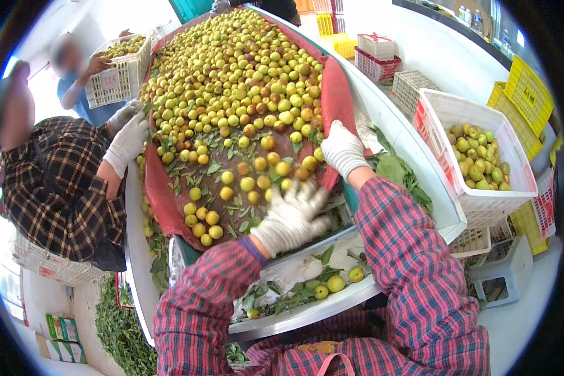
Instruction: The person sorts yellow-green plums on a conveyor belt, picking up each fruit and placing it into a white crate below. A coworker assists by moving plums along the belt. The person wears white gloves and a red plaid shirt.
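My left hand, in a white knitted glove, is blurred, its fingers spread over the near end of the sorting table, just below loose yellow-green jujubes. The right hand, gloved alike, has its fingers curled on the red cloth edging at the table's right side. Between and beyond the hands lies a large heap of green and brown jujubes. Loose green leaves are scattered over the dark surface on the left. Whether any fruit touches my left palm is hidden.
A metal trough with leaves and several fruits runs along the near edge. A white crate of jujubes stands right. At left, a co-worker's gloved hands are at the heap; another person holds a filled white crate. Leaves pile on the floor.
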A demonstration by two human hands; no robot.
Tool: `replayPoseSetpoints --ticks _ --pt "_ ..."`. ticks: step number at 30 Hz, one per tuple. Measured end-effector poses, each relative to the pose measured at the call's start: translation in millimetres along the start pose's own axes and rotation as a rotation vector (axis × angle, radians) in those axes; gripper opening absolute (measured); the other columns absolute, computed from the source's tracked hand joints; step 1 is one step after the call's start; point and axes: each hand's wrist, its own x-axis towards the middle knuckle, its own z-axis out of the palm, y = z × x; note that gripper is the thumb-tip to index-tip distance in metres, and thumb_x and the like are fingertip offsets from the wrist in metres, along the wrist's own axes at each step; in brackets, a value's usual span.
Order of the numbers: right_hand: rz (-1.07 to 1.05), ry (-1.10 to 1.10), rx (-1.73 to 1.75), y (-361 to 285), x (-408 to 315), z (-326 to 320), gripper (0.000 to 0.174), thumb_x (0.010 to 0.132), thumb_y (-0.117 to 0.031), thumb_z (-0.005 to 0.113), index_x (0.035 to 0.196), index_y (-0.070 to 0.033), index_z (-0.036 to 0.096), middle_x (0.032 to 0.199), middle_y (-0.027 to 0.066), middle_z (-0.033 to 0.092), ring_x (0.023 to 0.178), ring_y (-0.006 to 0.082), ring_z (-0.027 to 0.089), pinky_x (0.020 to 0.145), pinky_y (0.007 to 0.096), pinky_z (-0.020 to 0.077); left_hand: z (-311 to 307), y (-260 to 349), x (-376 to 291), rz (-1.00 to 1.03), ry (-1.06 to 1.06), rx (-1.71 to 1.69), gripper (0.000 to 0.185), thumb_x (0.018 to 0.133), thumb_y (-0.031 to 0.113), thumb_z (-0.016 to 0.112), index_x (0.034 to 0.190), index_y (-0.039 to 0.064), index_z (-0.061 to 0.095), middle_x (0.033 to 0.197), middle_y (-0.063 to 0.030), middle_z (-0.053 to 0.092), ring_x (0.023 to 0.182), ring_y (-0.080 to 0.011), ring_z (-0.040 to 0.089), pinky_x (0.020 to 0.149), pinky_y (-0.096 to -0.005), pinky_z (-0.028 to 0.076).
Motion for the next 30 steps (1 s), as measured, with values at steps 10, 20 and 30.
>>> replayPoseSetpoints --ticks 10,20,30 --pt "0.024 -0.028 0.017 -6 -2 -4 0.044 0.081 -0.016 0.060 0.120 0.002 0.052 0.106 0.0316 0.066 0.103 0.0457 0.065 0.092 0.0514 0.0494 -50 -9 -123 -0.060 0.144 -0.244 0.048 0.091 0.027 0.060 0.130 -0.001 0.055 0.132 -0.0235 0.054 0.124 -0.0385 0.051 0.104 -0.0448 0.042" --pt "0.050 0.030 -0.094 -9 -4 -4 0.046 0.083 -0.023 0.058 0.123 -0.002 0.051 0.113 0.0295 0.065 0.110 0.0440 0.063 0.096 0.0500 0.0470 18 -50 -139 -0.098 0.172 -0.148 0.032 0.096 0.031 0.048 0.115 0.011 0.064 0.123 -0.0146 0.063 0.114 -0.0342 0.059 0.096 -0.0428 0.049" --pt "0.011 0.080 -0.298 -15 -25 -8 0.067 0.084 -0.039 0.061 0.138 -0.004 0.044 0.116 0.0273 0.065 0.108 0.0418 0.064 0.097 0.0477 0.0469 -7 -41 -137 -0.293 -0.074 -0.454 0.049 0.098 0.049 0.039 0.109 0.011 0.069 0.105 -0.0182 0.069 0.102 -0.0356 0.064 0.089 -0.0469 0.049"
